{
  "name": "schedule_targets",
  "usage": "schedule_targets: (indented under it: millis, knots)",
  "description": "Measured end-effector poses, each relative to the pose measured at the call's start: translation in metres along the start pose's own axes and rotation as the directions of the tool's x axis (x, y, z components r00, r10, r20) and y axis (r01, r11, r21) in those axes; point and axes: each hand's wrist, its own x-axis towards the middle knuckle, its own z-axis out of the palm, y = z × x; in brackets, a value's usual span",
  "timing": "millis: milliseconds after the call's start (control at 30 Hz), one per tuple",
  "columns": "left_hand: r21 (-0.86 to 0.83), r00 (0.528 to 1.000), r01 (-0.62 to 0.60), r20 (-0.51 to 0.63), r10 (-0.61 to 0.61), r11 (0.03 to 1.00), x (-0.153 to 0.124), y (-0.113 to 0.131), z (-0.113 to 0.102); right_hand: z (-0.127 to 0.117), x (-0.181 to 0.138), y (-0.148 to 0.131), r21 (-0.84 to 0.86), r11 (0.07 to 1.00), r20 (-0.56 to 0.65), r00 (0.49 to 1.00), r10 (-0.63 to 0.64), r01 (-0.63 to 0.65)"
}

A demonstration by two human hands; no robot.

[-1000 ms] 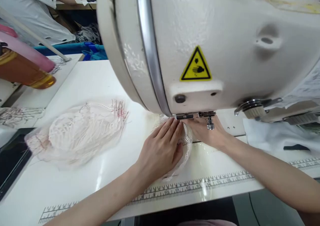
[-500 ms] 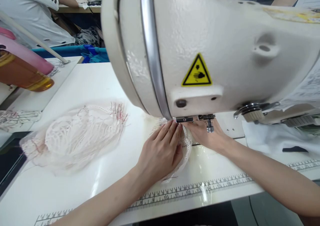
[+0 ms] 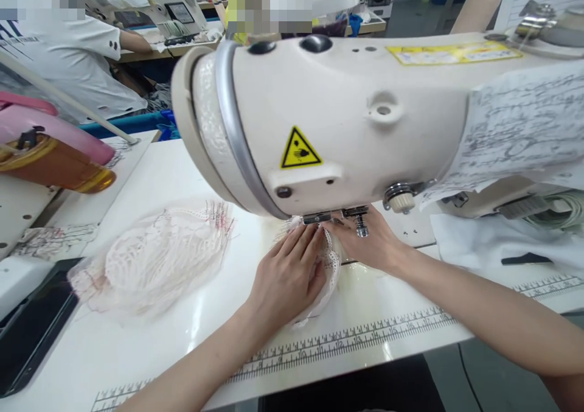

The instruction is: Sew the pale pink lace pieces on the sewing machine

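Note:
Under the head of a cream sewing machine lies a piece of white lace fabric with a dotted edge. My left hand rests flat on it, fingers stretched toward the needle area. Beyond the lace edge, my right hand reaches in from the right beside the presser area; the machine head hides part of its fingers, and whether they pinch the fabric I cannot tell. The needle itself is hidden.
A bundle of pale lace pieces with red and dark thread ends lies left on the white table. Nearby are a black phone-like device, an amber cup and a pink bottle. White cloth lies right. Another person sits beyond.
The camera view has tilted up and shifted, showing more of the machine's top and the room behind. Both hands stay in nearly the same place on the lace.

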Motion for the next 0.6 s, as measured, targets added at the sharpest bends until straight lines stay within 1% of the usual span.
schedule_targets:
  millis: [100,167,267,333,400,433,500,533,567,600]
  knots:
    - [0.003,1.000,-0.002,0.020,0.002,1.000,0.001,0.000,0.000,-0.012,0.002,-0.002,-0.168,0.982,-0.141,0.984,-0.109,0.085]
    - [-0.003,0.999,-0.002,0.047,0.003,1.000,0.003,0.000,-0.003,-0.018,0.002,-0.004,-0.220,0.970,-0.188,0.971,-0.147,0.104]
    - [-0.028,0.998,-0.009,0.066,0.011,1.000,0.006,-0.001,-0.015,-0.022,0.001,-0.006,-0.163,0.977,-0.150,0.976,-0.160,0.135]
    - [-0.078,0.997,-0.059,0.047,0.063,0.995,0.004,-0.003,-0.027,-0.021,-0.001,-0.006,-0.133,0.973,-0.116,0.972,-0.204,0.188]
    - [-0.131,0.982,-0.191,-0.008,0.191,0.973,-0.004,-0.004,-0.038,-0.020,-0.002,-0.004,-0.114,0.961,-0.102,0.959,-0.264,0.252]
    - [-0.130,0.962,-0.271,-0.038,0.269,0.954,-0.009,-0.003,-0.042,-0.019,-0.002,-0.004,-0.100,0.955,-0.097,0.952,-0.290,0.281]
    - [-0.062,0.918,-0.394,-0.070,0.390,0.917,-0.022,-0.002,-0.048,-0.018,-0.003,-0.003,-0.057,0.947,-0.081,0.944,-0.320,0.316]
    - [-0.025,0.909,-0.414,-0.067,0.412,0.910,-0.028,0.000,-0.051,-0.018,-0.003,-0.003,-0.036,0.947,-0.067,0.945,-0.320,0.318]
    - [-0.010,0.917,-0.397,-0.053,0.396,0.918,-0.033,0.001,-0.053,-0.019,-0.003,-0.003,-0.017,0.949,-0.055,0.947,-0.317,0.316]
    - [-0.027,0.940,-0.340,-0.030,0.339,0.940,-0.036,0.003,-0.056,-0.020,-0.003,-0.003,0.003,0.950,-0.051,0.949,-0.312,0.313]
